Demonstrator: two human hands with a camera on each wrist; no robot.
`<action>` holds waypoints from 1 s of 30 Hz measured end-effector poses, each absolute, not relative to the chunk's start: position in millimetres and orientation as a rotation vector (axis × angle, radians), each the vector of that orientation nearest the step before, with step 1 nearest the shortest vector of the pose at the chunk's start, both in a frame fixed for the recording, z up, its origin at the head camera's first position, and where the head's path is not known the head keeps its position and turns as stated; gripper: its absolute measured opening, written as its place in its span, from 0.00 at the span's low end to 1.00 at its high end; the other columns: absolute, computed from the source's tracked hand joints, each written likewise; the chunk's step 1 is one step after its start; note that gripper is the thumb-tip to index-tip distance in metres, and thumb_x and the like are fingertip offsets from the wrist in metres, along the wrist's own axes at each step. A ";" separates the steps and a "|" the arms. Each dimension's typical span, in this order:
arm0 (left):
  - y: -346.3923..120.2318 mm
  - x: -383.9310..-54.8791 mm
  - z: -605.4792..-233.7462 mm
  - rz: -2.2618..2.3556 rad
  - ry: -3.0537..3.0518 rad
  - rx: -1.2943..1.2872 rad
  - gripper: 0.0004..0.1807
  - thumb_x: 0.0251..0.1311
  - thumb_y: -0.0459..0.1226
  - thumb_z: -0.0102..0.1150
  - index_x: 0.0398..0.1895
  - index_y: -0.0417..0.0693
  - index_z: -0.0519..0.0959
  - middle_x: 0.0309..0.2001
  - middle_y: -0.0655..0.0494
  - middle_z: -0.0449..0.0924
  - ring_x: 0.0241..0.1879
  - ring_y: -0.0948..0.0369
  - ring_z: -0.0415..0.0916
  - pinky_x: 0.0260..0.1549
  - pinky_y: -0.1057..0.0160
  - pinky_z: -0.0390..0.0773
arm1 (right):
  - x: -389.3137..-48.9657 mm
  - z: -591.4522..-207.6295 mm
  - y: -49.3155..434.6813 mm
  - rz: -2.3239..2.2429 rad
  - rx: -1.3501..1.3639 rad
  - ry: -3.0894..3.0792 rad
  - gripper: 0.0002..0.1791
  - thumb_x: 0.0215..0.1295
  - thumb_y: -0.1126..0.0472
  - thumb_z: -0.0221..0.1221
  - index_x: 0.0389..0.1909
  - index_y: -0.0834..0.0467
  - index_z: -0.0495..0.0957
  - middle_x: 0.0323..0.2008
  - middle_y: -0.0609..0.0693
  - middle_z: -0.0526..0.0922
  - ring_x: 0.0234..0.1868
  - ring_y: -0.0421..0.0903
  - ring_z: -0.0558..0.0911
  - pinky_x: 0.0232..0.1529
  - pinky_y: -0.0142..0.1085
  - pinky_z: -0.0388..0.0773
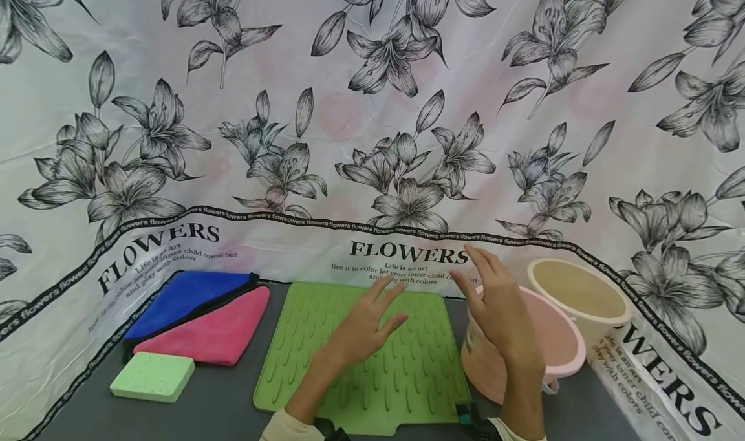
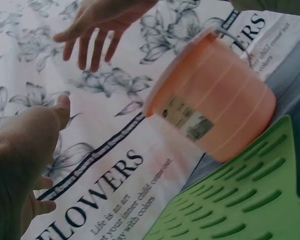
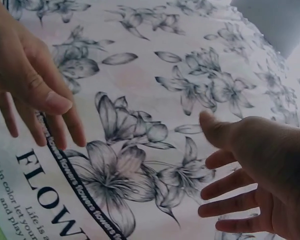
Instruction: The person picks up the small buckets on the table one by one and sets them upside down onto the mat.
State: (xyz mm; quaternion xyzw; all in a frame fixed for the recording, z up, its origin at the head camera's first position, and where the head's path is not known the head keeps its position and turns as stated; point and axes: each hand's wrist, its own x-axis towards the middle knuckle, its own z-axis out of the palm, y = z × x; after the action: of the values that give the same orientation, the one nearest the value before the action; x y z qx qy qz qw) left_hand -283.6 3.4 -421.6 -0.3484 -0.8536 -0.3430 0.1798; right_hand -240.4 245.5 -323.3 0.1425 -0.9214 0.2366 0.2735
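My left hand (image 1: 362, 324) is raised over the green ridged mat (image 1: 302, 357), its fingers spread and holding nothing. Beside it, my right hand (image 1: 496, 305) hovers in front of the pink bucket (image 1: 483, 363), overlapping its rim in the head view; its fingers are extended and grip nothing. In the left wrist view the bucket (image 2: 225, 95) shows a label and a wire handle, and the right hand (image 2: 107, 25) is apart from it. Both palms face each other across a gap in the right wrist view, left hand (image 3: 27, 75) and right hand (image 3: 265, 175).
A cream bucket (image 1: 618, 321) stands behind the pink one at the right. To the left lie a blue cloth (image 1: 174, 302) and a pink cloth (image 1: 215, 334) with black edging, plus a light green sponge (image 1: 152, 377). A flower-printed sheet (image 1: 314, 247) hangs behind the grey table (image 1: 215, 408).
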 end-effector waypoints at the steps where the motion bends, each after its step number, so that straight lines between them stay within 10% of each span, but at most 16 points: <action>1: 7.5 -281.6 -422.0 -0.963 -2.420 -1.002 0.33 0.79 0.50 0.52 0.82 0.54 0.61 0.81 0.44 0.58 0.79 0.42 0.62 0.73 0.40 0.71 | -238.8 -323.7 247.8 0.631 0.371 -2.468 0.34 0.80 0.45 0.55 0.78 0.58 0.66 0.74 0.65 0.71 0.72 0.69 0.73 0.69 0.66 0.72; 13: 67.9 -265.5 -432.1 -1.024 -2.659 -1.147 0.39 0.80 0.59 0.42 0.87 0.62 0.44 0.86 0.55 0.47 0.80 0.49 0.62 0.75 0.47 0.70 | -237.9 -323.3 274.6 0.556 0.285 -2.733 0.19 0.73 0.49 0.65 0.41 0.64 0.85 0.37 0.63 0.90 0.34 0.56 0.89 0.36 0.50 0.86; 19: 108.0 -244.0 -453.3 -1.082 -2.714 -1.275 0.44 0.80 0.57 0.44 0.86 0.49 0.39 0.86 0.50 0.40 0.84 0.53 0.52 0.80 0.57 0.63 | -239.9 -330.9 278.7 0.534 0.260 -2.944 0.24 0.64 0.52 0.71 0.17 0.56 0.70 0.17 0.48 0.74 0.20 0.41 0.70 0.24 0.35 0.70; 30: 126.8 -234.9 -466.0 -1.117 -2.655 -1.399 0.55 0.77 0.53 0.54 0.84 0.49 0.23 0.86 0.40 0.34 0.76 0.53 0.67 0.70 0.64 0.75 | -234.4 -339.9 277.7 0.621 0.108 -3.108 0.22 0.54 0.57 0.72 0.15 0.53 0.66 0.17 0.43 0.60 0.22 0.40 0.60 0.23 0.32 0.58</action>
State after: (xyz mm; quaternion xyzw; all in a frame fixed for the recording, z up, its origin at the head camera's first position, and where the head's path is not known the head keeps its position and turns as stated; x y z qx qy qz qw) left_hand -234.9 126.8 -466.0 -0.4366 -0.8288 -0.3487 -0.0300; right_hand -234.4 277.7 -339.9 0.0340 -0.9799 0.1958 -0.0150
